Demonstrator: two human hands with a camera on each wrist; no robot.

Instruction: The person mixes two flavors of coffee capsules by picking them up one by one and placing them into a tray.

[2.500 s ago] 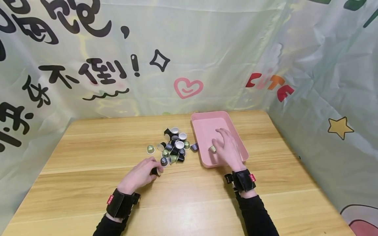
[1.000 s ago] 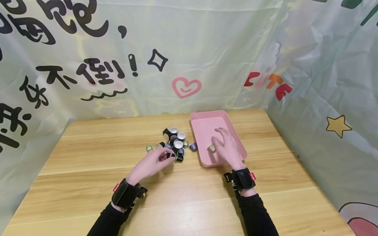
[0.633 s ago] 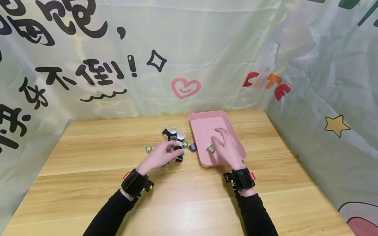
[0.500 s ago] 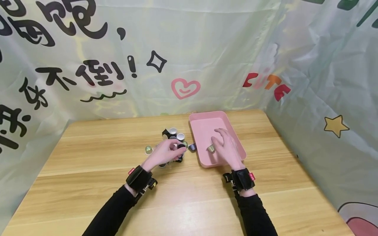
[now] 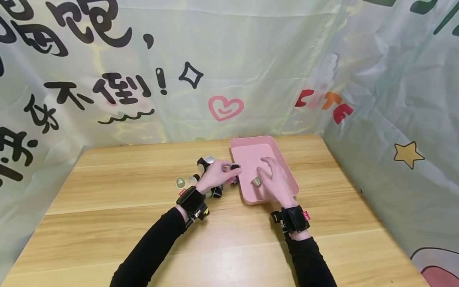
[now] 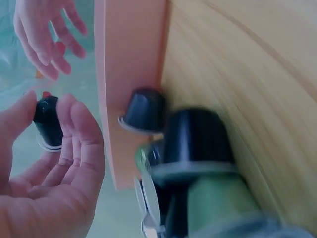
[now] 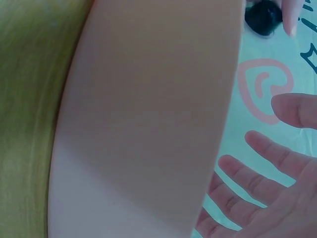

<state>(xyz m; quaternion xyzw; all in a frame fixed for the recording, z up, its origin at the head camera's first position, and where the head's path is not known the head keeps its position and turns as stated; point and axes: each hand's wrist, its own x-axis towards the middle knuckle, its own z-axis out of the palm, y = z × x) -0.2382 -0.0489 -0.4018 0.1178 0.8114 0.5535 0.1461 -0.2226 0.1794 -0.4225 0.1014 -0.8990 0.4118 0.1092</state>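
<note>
My left hand (image 5: 216, 176) pinches a black coffee capsule (image 5: 234, 166) between thumb and fingers, close to the left rim of a pink tray (image 5: 247, 151). In the left wrist view the held capsule (image 6: 48, 121) has its pale rim downward. Over the tray my right hand (image 5: 277, 181) hovers with relaxed, spread fingers and nothing in them. A gold-green capsule (image 5: 256, 181) lies in the tray below its thumb. A heap of mixed capsules (image 5: 216, 192) is partly hidden under my left hand and wrist.
A lone green capsule (image 5: 181, 183) stands left of the heap. One dark capsule (image 6: 144, 110) sits against the tray's outer left wall. A printed cloth (image 5: 272, 79) hangs behind the wooden table (image 5: 229, 247).
My left hand has picked up a black capsule from the heap's near side and carried it right to the tray's rim. My right hand has stayed over the tray.
</note>
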